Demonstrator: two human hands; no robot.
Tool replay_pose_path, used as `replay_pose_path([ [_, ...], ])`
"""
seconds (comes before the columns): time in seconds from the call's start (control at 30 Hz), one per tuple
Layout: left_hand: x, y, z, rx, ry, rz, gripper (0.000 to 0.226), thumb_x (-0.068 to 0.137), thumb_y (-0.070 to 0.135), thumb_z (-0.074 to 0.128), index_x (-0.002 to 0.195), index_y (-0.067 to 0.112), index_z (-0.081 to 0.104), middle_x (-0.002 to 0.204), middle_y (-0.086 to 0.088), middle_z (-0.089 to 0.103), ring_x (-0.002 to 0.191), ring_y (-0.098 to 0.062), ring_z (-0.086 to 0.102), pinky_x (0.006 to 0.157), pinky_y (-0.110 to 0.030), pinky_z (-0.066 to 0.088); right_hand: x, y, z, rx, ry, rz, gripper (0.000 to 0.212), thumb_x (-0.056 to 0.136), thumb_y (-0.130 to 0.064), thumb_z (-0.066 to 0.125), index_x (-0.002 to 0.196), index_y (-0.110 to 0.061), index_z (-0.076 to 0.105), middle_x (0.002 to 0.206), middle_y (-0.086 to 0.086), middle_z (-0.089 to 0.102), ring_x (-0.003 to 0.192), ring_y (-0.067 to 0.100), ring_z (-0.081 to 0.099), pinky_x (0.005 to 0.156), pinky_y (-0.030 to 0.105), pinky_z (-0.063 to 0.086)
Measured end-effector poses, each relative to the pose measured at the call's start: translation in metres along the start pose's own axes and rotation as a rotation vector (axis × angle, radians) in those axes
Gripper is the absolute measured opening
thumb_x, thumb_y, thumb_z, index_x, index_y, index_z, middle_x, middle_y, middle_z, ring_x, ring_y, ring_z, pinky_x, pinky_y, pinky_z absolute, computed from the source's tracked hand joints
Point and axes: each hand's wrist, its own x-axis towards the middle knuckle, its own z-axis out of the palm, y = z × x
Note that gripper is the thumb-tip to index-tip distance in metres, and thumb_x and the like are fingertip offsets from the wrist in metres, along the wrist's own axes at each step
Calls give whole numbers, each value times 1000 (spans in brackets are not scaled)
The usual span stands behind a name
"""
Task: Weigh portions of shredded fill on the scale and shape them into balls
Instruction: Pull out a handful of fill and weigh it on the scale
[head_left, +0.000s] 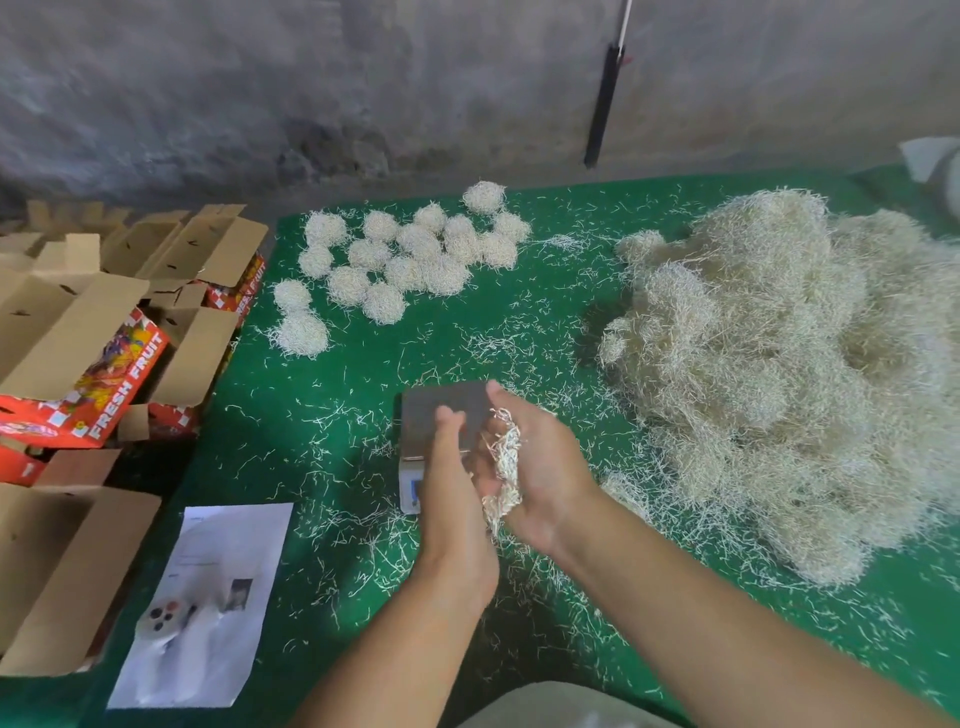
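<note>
Both hands raised over the small digital scale, palms facing, pressing a portion of shredded fill between them: right hand cupped round the shreds in a loose grip, left hand with fingers fairly straight against them. Beyond, on the green worktop, a cluster of finished balls far left; big loose fill heap right. Open "FRESH FRUIT" cartons and a printed sheet left.

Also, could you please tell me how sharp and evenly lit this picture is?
Head view: soft, even light; wide-angle bending curves the green table edge; the left hand and right hand are slightly motion-blurred; the silver scale platform shows no glare.
</note>
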Motion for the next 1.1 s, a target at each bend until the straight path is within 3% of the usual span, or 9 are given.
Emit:
replay_pose_path([
  [0.07,8,5,-13,-212,-195,-414,64,103,69,38,120,19,75,109,0,78,104,-22,73,100,-51,49,3,0,-2,-32,-36,-49,41,97,-50,68,77,-16,80,77,13,67,55,21,53,50,29,43],
  [0.17,15,10,-33,-296,-440,-599,69,106,65,28,134,13,63,129,-23,70,118,-39,69,102,-63,50,9,14,-6,-447,-11,-318,53,103,-51,58,61,-18,58,55,6,53,49,16,43,53,27,37],
  [0.33,26,9,-54,-208,-528,-420,51,110,52,38,147,23,56,143,-9,65,130,-29,64,108,-55,51,21,47,-12,-936,-46,-647,43,113,-38,41,71,-34,49,72,-10,53,70,12,52,68,39,43],
  [0.5,48,6,-71,-59,-503,-250,38,109,37,50,139,22,66,142,-4,66,134,-22,61,117,-58,42,32,58,-8,-980,-39,-605,52,113,-54,28,109,-21,68,108,-6,67,108,11,61,97,35,47],
  [0.63,81,6,-78,75,-474,-172,38,98,34,65,133,19,70,139,-5,68,132,-29,61,116,-61,41,47,62,-5,-900,4,-453,42,105,-66,36,132,-46,60,131,-23,62,124,-4,55,106,29,46],
  [0.73,115,4,-83,196,-393,-133,46,94,35,75,135,19,62,130,5,72,115,-21,72,102,-46,56,54,63,-14,-888,44,-367,62,96,-78,38,150,-49,47,150,-29,49,137,-7,45,115,31,39],
  [0.87,167,-6,-87,332,-257,-36,32,87,36,83,105,40,57,93,26,69,78,-2,73,63,-20,52,63,61,-42,-908,135,-268,49,102,-66,50,145,-43,54,138,-29,53,125,-6,51,106,31,42],
  [1.0,221,-26,-79,535,-112,85,60,87,34,85,138,30,55,128,6,60,113,-17,61,97,-35,51,74,60,-75,-946,213,-192,36,104,-55,57,134,-37,64,128,-22,61,117,-2,61,93,22,51],
  [1.1,253,-36,-66,710,-77,172,69,85,37,86,143,25,52,144,-3,56,116,-18,53,97,-32,41,81,58,-100,-989,235,-160,18,104,-54,56,113,-45,68,114,-28,67,99,-13,65,80,13,53],
])
